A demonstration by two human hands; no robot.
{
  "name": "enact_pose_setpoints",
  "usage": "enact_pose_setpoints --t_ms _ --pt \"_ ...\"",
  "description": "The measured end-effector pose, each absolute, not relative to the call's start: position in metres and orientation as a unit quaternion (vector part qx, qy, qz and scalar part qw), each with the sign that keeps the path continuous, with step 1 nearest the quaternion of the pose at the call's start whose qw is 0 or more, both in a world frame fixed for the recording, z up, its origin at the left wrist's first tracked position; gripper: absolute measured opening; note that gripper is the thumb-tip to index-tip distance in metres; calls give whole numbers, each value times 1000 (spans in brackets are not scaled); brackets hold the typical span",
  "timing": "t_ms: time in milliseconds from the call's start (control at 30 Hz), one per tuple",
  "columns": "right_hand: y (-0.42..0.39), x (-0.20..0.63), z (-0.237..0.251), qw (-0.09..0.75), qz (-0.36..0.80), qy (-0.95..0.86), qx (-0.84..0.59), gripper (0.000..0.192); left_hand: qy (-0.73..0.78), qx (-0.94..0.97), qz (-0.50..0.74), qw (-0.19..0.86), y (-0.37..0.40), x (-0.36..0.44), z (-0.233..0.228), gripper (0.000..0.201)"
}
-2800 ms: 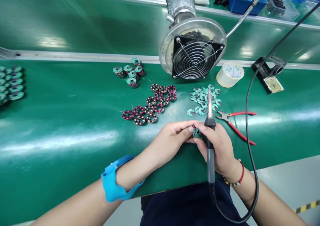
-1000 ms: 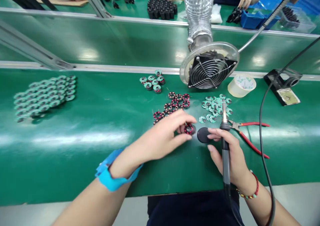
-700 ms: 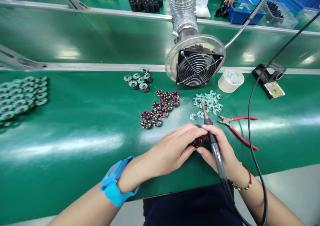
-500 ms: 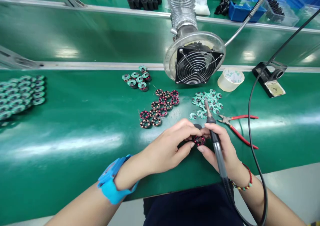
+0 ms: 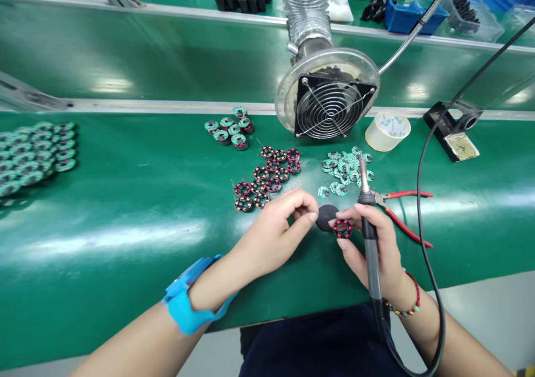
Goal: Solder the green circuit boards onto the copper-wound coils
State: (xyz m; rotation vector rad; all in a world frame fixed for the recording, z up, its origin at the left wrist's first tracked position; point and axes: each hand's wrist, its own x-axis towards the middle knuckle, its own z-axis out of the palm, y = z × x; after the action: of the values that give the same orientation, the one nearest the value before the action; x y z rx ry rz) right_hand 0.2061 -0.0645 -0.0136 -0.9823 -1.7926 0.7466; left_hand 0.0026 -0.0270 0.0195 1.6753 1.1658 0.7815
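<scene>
Right hand [image 5: 387,249] gripped coil [image 5: 337,230] and iron [image 5: 373,267], left hand [image 5: 273,235] was curled, contents indiscernible, disc [image 5: 325,218] lay between them.

Green-topped rows [image 5: 35,153] cut by left edge. Black disc [image 5: 325,218] partly hidden behind right hand [image 5: 388,249]. Left hand [image 5: 271,233] curled, contents unclear.

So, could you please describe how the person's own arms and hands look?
The left hand and right hand are ungloved, and no sleeves show on the forearms. The left wrist wears a broad bright-blue wristband; the right, a red bracelet with small beads, some greenish.
</scene>
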Motion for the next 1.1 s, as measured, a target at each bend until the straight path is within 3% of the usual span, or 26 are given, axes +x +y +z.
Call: enact_pose_setpoints --t_ms 167,333,700,1100 --pt "-63 204 -14 452 255 -761 -388 63 450 567 297 623 -27 8 17 13" --pt "-61 202 -14 439 216 -782 -386 60 418 566 275 655 -32 12 14 15" --pt "-62 201 -18 388 199 -806 -399 55 451 616 289 577 -33 13 13 3" --pt "-61 199 -11 427 157 -779 -431 53 445 703 313 458 -34 9 17 15"
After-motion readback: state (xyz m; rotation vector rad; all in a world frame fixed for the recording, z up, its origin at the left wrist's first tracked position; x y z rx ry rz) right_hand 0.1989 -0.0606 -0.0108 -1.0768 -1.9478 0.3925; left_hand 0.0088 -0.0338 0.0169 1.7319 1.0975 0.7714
